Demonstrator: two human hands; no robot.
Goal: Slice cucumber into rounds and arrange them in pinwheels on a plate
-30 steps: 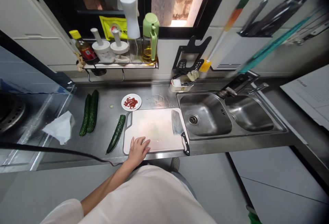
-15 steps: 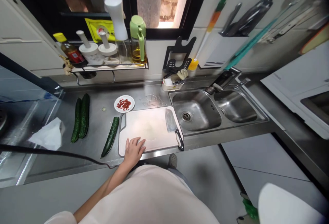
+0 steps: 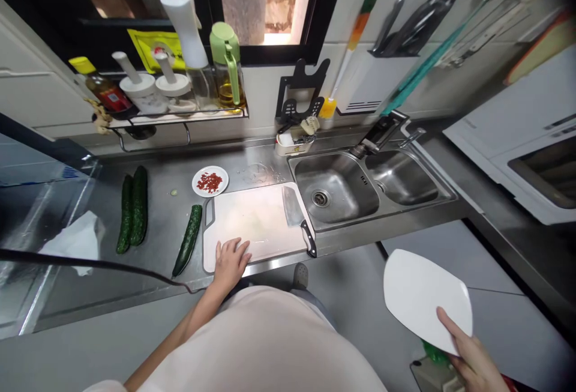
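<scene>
My left hand lies on the near-left edge of the white cutting board, fingers spread and holding nothing. At the lower right, my right hand grips a white plate by its edge, thumb on top; the other fingers are partly hidden beneath it. A cleaver with a black handle rests on the board's right side. Just left of the board lies one cucumber, with two more cucumbers farther left. Behind the board's left corner, a small white plate holds chopped red pieces.
A double steel sink with a tap is to the right. A bottle shelf runs along the back. Crumpled white paper lies at left, where a dark cord crosses the counter. A white appliance stands far right.
The white plate has come further into view from the lower right, and my right hand holding it now shows. My left hand stays on the board. The view has shifted slightly.
</scene>
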